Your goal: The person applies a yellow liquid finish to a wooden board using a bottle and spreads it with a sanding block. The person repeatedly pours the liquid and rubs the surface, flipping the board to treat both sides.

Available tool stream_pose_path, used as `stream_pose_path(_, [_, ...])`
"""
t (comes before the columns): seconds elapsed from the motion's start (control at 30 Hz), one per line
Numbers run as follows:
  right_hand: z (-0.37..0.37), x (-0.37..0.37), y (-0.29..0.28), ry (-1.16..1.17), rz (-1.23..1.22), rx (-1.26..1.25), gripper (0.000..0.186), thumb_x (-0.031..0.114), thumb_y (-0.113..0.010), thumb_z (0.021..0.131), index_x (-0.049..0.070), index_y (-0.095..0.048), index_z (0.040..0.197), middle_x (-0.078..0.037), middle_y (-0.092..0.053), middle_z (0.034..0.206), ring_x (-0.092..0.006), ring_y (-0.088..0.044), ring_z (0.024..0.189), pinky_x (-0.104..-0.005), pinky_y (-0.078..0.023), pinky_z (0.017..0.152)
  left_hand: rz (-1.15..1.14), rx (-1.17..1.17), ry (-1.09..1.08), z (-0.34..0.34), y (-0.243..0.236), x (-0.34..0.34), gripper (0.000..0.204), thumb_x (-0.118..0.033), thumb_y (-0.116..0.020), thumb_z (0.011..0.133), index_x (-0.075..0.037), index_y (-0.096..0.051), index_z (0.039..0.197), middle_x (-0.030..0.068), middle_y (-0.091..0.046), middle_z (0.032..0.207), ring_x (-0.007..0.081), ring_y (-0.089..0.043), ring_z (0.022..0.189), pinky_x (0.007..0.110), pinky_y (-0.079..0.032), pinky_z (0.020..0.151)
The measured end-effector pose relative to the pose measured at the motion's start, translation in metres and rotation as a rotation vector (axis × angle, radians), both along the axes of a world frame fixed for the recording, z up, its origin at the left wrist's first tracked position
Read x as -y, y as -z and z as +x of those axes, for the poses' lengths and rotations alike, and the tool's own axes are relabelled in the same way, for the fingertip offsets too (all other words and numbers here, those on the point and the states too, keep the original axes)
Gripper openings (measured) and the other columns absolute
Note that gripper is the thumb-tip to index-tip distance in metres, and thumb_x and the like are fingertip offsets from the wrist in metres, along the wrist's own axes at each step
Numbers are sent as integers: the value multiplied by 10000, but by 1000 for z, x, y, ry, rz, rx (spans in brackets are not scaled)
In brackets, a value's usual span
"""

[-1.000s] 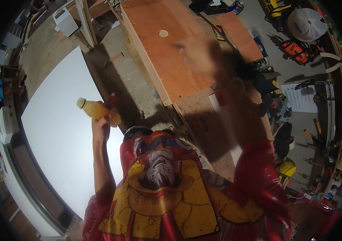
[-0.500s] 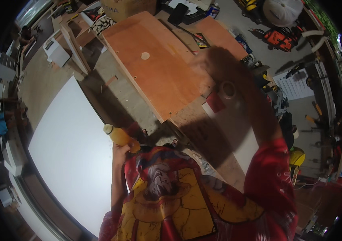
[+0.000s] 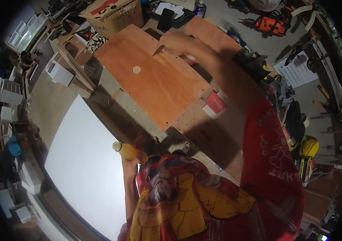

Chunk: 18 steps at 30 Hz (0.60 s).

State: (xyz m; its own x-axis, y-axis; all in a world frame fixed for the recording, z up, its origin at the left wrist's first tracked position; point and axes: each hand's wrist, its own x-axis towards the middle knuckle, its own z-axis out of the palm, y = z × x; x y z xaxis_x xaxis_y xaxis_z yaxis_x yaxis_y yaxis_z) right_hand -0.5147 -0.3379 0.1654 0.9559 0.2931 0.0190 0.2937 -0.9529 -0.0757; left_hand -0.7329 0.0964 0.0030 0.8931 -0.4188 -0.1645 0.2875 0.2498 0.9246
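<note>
At your right hand point(image 3: 173, 43), grip unclear, now lies a farther stretch of orange board point(image 3: 151, 83), within reach; your left hand point(image 3: 130, 164) encircles a bottle point(image 3: 131, 151).

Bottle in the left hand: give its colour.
The bottle looks orange-yellow, best seen in the head view.

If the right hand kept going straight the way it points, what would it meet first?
Probably the orange wooden panel: the right hand is over its upper right edge, pointing left and slightly down in the picture. Depth is unclear; they may already be touching.
</note>
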Motion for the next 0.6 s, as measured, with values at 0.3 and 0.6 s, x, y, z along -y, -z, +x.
stream_pose_path(0.3, [-22,10,19,-61,-119,20,229,165,-658,904,214,-777,1094,-42,-740,1076,-295,-670,1052,-434,-541,837,-55,-96,-186,-27,-19,-29,576,-185,-805,728,-98,-514,1218,253,-488,1478,376,-572,1265,370,-569,836])
stream_pose_path(0.6, [-46,25,23,-164,-20,-43,188,165,-685,890,185,-778,1053,-45,-735,1044,-287,-679,983,-443,-526,771,6,-32,-189,-28,-32,-25,705,-354,-898,694,-122,-504,1231,256,-478,1484,392,-561,1269,376,-560,856])
